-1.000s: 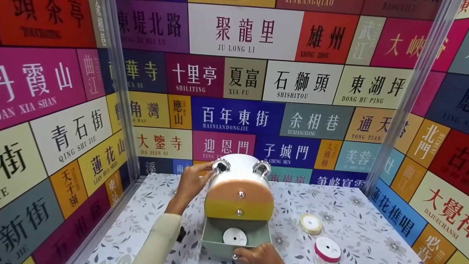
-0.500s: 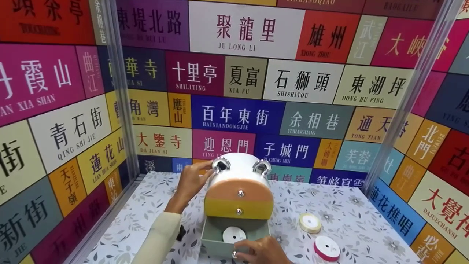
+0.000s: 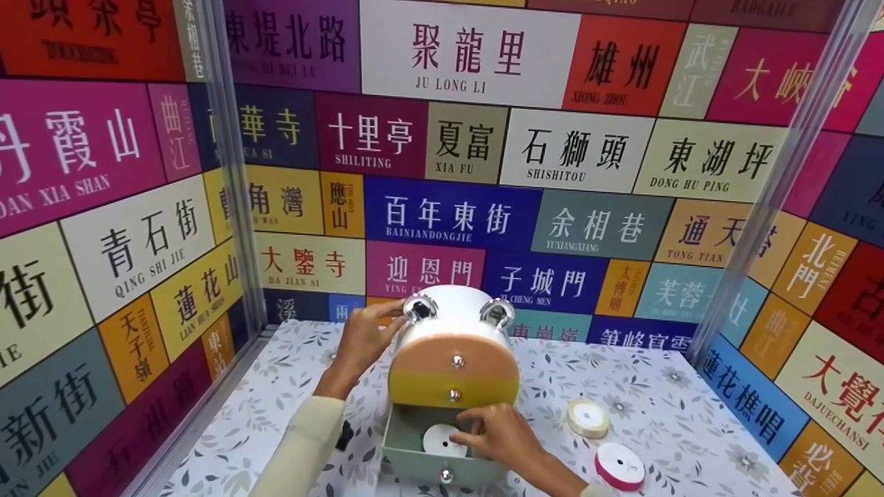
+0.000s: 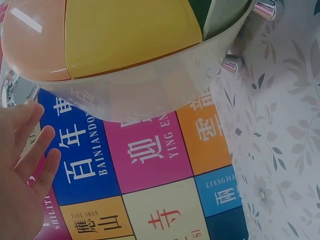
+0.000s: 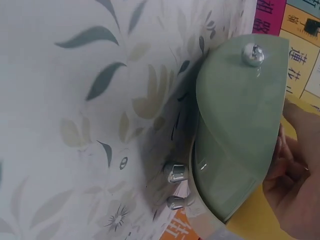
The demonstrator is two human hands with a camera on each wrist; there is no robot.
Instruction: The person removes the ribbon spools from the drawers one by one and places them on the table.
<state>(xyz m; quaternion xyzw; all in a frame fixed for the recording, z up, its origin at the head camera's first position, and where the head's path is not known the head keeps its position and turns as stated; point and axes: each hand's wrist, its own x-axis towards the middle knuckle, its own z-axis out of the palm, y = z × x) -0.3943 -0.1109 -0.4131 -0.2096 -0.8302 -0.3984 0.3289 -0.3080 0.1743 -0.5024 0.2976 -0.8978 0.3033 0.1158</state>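
A frog-shaped drawer box (image 3: 452,386) with a white top and peach and yellow drawer fronts stands on the table. Its green bottom drawer (image 3: 414,461) is pulled out, holding a white ribbon spool (image 3: 436,443). My left hand (image 3: 366,342) pinches the silver ring eye (image 3: 420,308) at the box's upper left; in the left wrist view, its other fingers (image 4: 42,165) are loosely spread. My right hand (image 3: 504,438) reaches over the drawer's right side, thumb and forefinger apart at the spool. The drawer wall partly hides those fingers in the right wrist view.
Right of the box lie a cream ribbon spool (image 3: 588,418) and a pink-edged spool (image 3: 619,466). A small black object (image 3: 344,436) lies beside the left sleeve. Sign-printed walls (image 3: 449,210) enclose the floral tablecloth (image 3: 552,373) at the back and sides.
My right hand has let go of the bottom drawer's silver knob and moved up and inward over the drawer to the spool. The left hand stays at the ring eye.
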